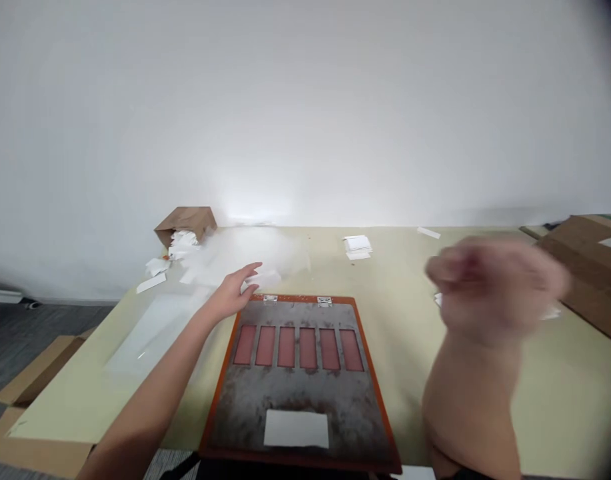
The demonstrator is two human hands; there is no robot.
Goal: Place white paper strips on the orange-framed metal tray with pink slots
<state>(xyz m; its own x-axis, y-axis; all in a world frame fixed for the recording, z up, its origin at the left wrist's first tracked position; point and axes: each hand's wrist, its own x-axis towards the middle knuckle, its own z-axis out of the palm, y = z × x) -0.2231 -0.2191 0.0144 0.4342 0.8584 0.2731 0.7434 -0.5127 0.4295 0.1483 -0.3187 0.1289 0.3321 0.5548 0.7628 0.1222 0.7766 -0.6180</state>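
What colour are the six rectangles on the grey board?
The rectangles are dusky pink, as the head view, the only one, shows.

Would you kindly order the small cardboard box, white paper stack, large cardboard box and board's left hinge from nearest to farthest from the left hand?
1. Left hinge: right of the left hand.
2. Small cardboard box: back left.
3. White paper stack: back centre.
4. Large cardboard box: far right.
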